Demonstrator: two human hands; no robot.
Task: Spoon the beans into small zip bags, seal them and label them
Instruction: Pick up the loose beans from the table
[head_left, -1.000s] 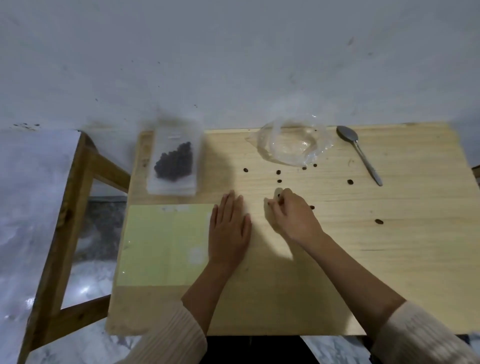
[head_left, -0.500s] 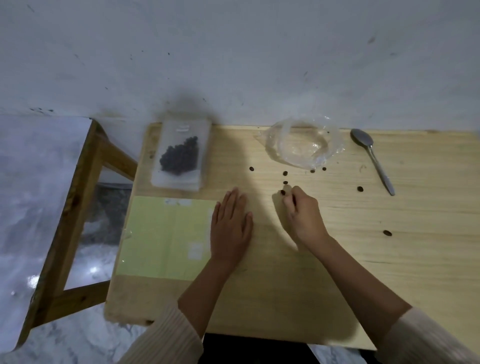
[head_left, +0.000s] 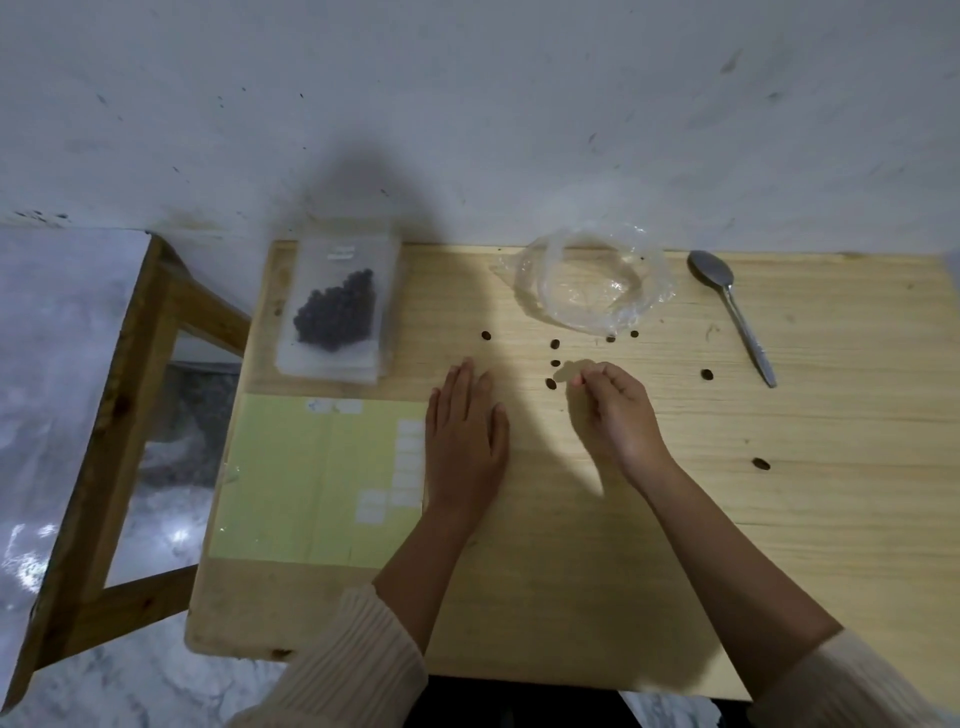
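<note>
Left grip (head_left: 465, 441): spread flat on tabletop (head_left: 779, 519).
Right grip (head_left: 615, 410): fingertips pressed together; holding anything, I cannot tell.
Done: filled zip bag (head_left: 337, 306) beyond left grip.
Left: stray beans (head_left: 550, 383) just beyond my right grip.

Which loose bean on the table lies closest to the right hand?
The bean just left of the right hand, nearest the person of the cluster below the crumpled clear bag; every other bean lies farther off.
</note>
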